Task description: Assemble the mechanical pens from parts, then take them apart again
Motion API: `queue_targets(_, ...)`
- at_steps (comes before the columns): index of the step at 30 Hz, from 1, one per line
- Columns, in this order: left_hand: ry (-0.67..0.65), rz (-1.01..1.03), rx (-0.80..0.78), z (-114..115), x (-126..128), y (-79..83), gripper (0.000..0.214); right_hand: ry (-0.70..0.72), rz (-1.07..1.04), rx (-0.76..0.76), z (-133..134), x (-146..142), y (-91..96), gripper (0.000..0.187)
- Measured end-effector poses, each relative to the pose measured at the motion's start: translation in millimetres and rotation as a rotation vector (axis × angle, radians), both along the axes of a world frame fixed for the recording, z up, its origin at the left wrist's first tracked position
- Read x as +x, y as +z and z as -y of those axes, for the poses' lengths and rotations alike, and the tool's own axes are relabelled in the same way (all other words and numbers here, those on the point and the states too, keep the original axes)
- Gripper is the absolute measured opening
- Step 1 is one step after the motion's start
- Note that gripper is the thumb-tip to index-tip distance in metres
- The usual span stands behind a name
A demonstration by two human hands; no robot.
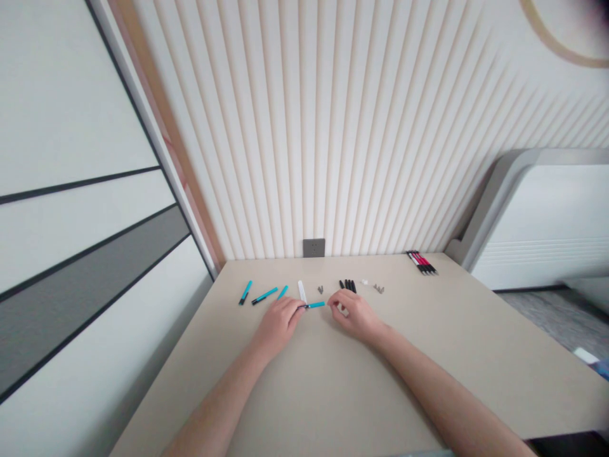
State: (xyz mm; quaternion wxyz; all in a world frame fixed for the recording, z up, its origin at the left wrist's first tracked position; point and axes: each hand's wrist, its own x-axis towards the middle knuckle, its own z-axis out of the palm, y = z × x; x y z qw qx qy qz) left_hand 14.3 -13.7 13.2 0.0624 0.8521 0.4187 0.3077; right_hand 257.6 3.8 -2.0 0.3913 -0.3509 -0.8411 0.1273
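Observation:
My left hand [280, 320] rests on the beige table [304, 381] with its fingers closed round a teal pen part [314, 305] that sticks out to the right. My right hand [353, 312] lies just right of that part, fingers curled in a pinch; what they hold is hidden. Behind the hands lie teal pen barrels [264, 295], a white refill bundle [302, 291], small grey springs or tips [320, 289], black pen grips [347, 285] and more small parts [378, 289].
Assembled red and black pens [422, 261] lie at the table's far right. A grey wall socket [314, 247] sits on the slatted wall behind. A white cabinet [542, 222] stands to the right, a panelled wall to the left.

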Motion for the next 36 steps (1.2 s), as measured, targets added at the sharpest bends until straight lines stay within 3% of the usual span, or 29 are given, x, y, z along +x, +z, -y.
queue_targets(8, -0.012, 0.029, 0.004, 0.9, -0.3, 1.4, 0.021, -0.035, -0.034, -0.065, -0.7, -0.6, -4.2, 0.031)
queue_targets(16, -0.031, 0.040, -0.007, 0.7, 0.0, 2.2, 0.021, 0.054, -0.014, -0.024, -0.5, -0.1, -1.7, 0.022)
queue_targets(26, -0.020, 0.007, -0.031, -1.6, -1.8, -3.2, 0.020, 0.031, 0.006, -0.238, -0.8, -0.9, -6.2, 0.021)
queue_targets(30, 0.007, -0.006, -0.041, -3.5, -2.1, -6.6, 0.020, 0.034, 0.025, -0.157, -2.0, -1.0, -4.1, 0.019)
queue_targets(36, 0.150, 0.036, -0.025, -6.4, -5.1, -11.5, 0.019, 0.010, 0.148, -0.041, 5.3, -3.7, 2.1, 0.019)
